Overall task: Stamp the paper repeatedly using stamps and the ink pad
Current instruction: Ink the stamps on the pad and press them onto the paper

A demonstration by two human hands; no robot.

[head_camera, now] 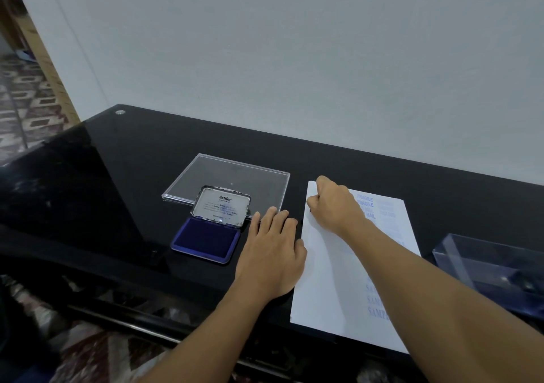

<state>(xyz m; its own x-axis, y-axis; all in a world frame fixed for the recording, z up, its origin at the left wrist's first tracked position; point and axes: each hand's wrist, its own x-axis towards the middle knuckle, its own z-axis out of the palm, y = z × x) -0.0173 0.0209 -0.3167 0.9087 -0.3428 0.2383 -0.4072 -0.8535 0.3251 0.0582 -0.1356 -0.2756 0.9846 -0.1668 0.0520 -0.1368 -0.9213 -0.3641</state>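
Observation:
A white sheet of paper (326, 273) lies on the black glass table (117, 194), with faint blue stamp prints in its upper right and lower middle. My right hand (335, 206) is closed in a fist near the paper's top left corner, pressing down; the stamp inside it is almost entirely hidden. My left hand (272, 253) rests flat with fingers spread, on the table at the paper's left edge. The open ink pad (206, 241), blue with its metal lid (222, 204) raised, sits just left of my left hand.
A clear flat plastic lid (232, 176) lies behind the ink pad. A clear plastic box (494, 273) with dark things inside stands at the right edge, beside the paper. The wall runs close behind the table. Patterned floor shows at the left.

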